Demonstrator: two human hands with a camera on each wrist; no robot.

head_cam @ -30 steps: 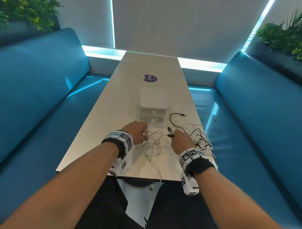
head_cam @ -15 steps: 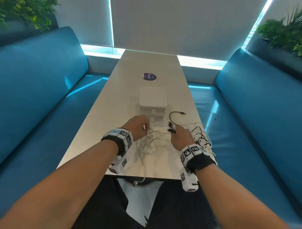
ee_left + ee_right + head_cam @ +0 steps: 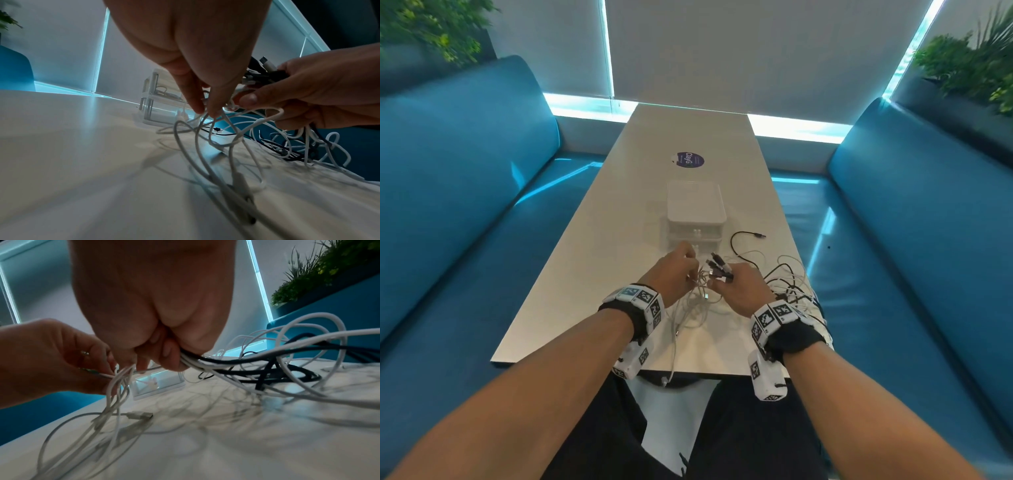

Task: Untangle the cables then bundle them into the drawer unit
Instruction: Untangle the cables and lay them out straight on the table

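Overhead, both hands (image 3: 709, 279) in cables (image 3: 787, 281)

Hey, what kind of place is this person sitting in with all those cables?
Probably a booth in an office lounge or café: a long white table between two blue padded benches, planters of greenery behind them, and drawn window blinds.

The desk (image 3: 592, 246) looks smooth and matt white; the drawer unit (image 3: 695, 209) is glossy translucent plastic; cables (image 3: 257, 369) are smooth rubbery white and black; benches (image 3: 458, 192) shiny leatherlike.
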